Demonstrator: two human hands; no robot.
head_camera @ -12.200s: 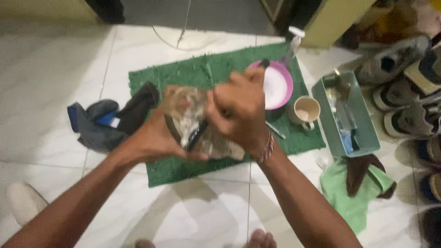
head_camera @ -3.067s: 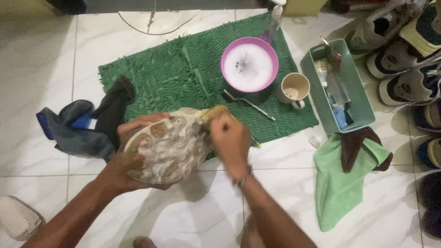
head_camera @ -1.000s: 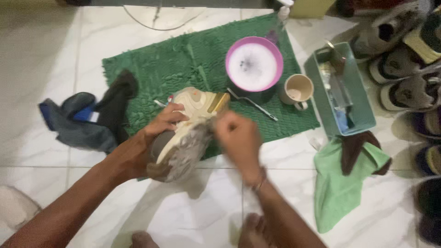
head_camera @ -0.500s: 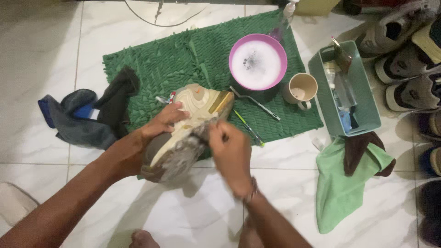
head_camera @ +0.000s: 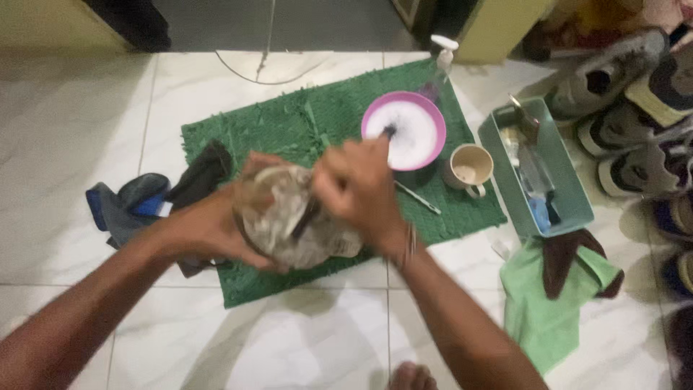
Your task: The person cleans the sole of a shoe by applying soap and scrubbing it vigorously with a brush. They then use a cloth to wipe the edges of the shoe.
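Observation:
My left hand (head_camera: 216,224) grips a worn beige shoe (head_camera: 289,220), sole side up, above the front edge of a green shaggy mat (head_camera: 310,123). My right hand (head_camera: 357,188) is closed on a dark-handled brush (head_camera: 307,217) whose handle lies across the shoe. The shoe and both hands are blurred by motion. Just beyond my right hand stands a pink bowl (head_camera: 422,155) of white foamy water with a dark tool resting in it.
A beige mug (head_camera: 469,170) and a thin tool (head_camera: 419,198) lie on the mat. A teal bin (head_camera: 563,180) of supplies stands to the right, with several shoes (head_camera: 635,94) beyond it. Green and brown cloths (head_camera: 548,303) lie on the white tiles. Dark cloths (head_camera: 144,206) lie left. A spray bottle (head_camera: 442,61) stands behind the bowl.
The shoe has been turned from its upper side to sole side up. My right hand has risen closer to the pink bowl, brush across the shoe.

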